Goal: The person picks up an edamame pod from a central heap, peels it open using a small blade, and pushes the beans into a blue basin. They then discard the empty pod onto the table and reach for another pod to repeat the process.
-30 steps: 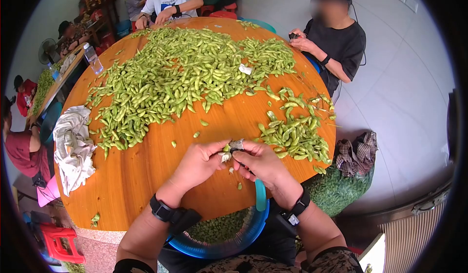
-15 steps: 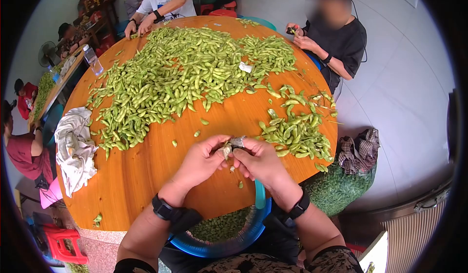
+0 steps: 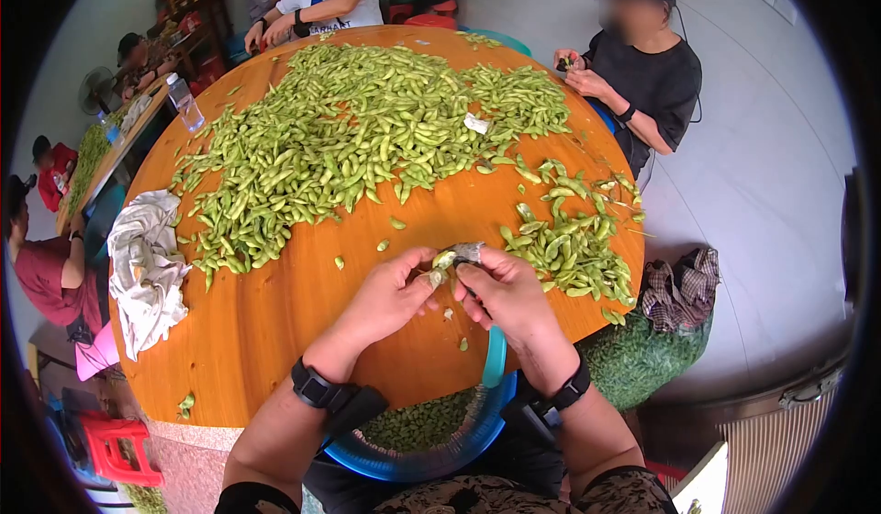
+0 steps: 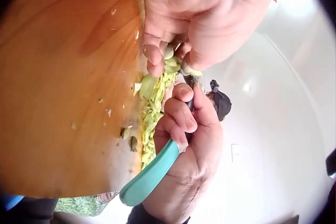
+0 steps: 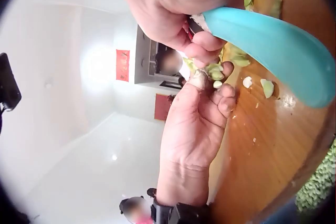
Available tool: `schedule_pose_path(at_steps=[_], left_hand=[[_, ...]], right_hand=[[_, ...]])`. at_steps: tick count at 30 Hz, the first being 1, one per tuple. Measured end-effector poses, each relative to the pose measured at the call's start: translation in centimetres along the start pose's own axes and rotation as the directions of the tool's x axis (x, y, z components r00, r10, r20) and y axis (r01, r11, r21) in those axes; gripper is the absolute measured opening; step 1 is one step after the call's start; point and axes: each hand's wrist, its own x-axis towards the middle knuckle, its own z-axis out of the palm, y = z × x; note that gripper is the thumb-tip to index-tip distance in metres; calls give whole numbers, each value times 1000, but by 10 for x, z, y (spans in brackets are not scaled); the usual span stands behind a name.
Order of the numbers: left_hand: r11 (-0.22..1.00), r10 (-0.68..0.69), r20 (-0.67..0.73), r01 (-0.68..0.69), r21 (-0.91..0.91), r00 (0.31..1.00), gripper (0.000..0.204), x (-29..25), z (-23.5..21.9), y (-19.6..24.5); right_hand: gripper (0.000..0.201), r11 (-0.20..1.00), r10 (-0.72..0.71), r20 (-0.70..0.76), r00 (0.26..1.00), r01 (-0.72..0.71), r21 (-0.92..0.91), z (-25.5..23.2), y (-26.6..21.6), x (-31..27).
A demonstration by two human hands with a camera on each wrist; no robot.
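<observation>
Over the near edge of the round table, my left hand (image 3: 385, 296) pinches a soybean pod (image 3: 443, 261) between thumb and fingers. In the right wrist view, green pod pieces (image 5: 214, 70) and a pale bean (image 5: 217, 84) show at its fingertips. My right hand (image 3: 512, 296) meets it fingertip to fingertip, its fingers curled round a tool with a curved teal handle (image 5: 268, 48). The handle sticks out below the palm; the working end is hidden by the fingers. Something grey (image 3: 468, 251) wraps round the right fingertips.
A large heap of pods (image 3: 349, 138) covers the table's far half, with a smaller pile (image 3: 578, 243) at right. A blue basin (image 3: 385, 470) of shelled beans stands below my hands. A white cloth (image 3: 147, 271) lies at left. Two people sit across the table.
My hands stay together at the table edge, while the pod between them has turned and shows more green. The head view has shifted slightly. The person in white has moved their hands.
</observation>
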Motion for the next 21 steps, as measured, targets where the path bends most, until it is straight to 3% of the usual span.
schedule_pose_path(at_steps=[7,13,15,16,18,19,21], left_hand=[[994,6,50,-1,-105,999,14,0,-3,-2],[1000,8,11,-8,27,1000,16,0,-2,-7],[952,119,-57,-98,290,991,15,-1,1,-4],[952,118,-56,-97,289,991,15,-4,2,2],[836,101,-97,-32,549,990,12,-10,7,20],[836,101,-95,-33,548,990,12,-9,7,17],[631,378,-45,-221,744,925,17,-7,3,9]], right_hand=[[12,995,48,30,998,-51,81,-2,-6,-3],[16,995,69,20,997,-71,73,-1,-4,-4],[14,988,64,-1,998,-63,141,-2,-6,-6],[14,988,65,-2,998,-64,141,-5,-6,-6],[16,985,43,-96,994,-26,168,-15,-8,-6],[18,989,15,-149,989,7,145,-23,-10,-5],[16,994,-36,-222,974,58,91,-46,-11,-1]])
